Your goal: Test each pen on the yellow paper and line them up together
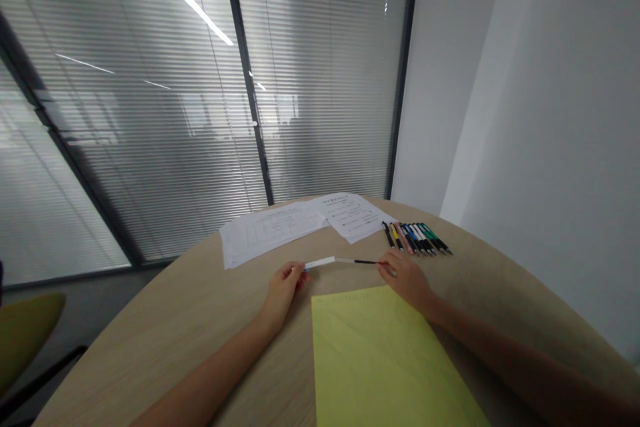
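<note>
My left hand [283, 288] pinches the outer end of a white pen barrel [321, 262] above the table. From the barrel's right end a thin ink refill [364, 261], pale at the left and black at the right, runs across to my right hand [407, 279]. The fingers of my right hand are closed on the refill's far tip. Whether part of the refill sits inside the barrel, I cannot tell. Just below my right hand lies a yellow sheet of paper [385, 360].
A row of several pens [417, 239] lies just beyond my right hand. Printed white sheets [273, 230] overlap near the far edge of the round wooden table [165, 340]. Behind stands a glass partition with blinds [320, 80]; a yellow-green chair [30, 330] is at left.
</note>
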`<state>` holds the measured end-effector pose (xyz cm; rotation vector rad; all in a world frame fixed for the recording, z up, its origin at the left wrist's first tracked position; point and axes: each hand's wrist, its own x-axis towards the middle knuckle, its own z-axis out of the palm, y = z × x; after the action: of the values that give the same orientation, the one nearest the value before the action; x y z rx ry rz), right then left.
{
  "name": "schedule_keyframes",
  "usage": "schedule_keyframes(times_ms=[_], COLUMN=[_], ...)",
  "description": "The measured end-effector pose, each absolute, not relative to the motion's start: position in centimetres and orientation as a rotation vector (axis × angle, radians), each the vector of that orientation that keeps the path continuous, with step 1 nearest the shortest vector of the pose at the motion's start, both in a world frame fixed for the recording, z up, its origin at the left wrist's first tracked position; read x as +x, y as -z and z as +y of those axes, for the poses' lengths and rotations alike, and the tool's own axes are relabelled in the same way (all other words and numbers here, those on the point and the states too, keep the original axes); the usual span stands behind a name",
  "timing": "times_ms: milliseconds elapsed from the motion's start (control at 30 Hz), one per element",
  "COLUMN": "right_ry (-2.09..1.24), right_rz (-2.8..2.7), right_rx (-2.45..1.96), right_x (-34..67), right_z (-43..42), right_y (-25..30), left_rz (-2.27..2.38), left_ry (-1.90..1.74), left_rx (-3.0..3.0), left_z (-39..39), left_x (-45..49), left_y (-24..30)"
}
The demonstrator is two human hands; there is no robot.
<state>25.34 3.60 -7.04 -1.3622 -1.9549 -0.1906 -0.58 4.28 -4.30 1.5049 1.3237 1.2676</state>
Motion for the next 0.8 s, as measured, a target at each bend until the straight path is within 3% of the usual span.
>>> schedule_keyframes(times_ms=[400,800], right_ry=[0.366,0.363], right_rz=[-1.982,-2.085], right_rx=[-1.536,-1.621], right_x=[25.3,24.7], right_z=[3.3,2.8], right_y=[7.3,7.0], left_rz=[1.496,1.611], left_ry=[-1.394,-1.038], left_rx=[1.601,2.090], left_z=[4.7,4.3], left_x=[-0.9,-0.5], left_y=[4.7,5.3])
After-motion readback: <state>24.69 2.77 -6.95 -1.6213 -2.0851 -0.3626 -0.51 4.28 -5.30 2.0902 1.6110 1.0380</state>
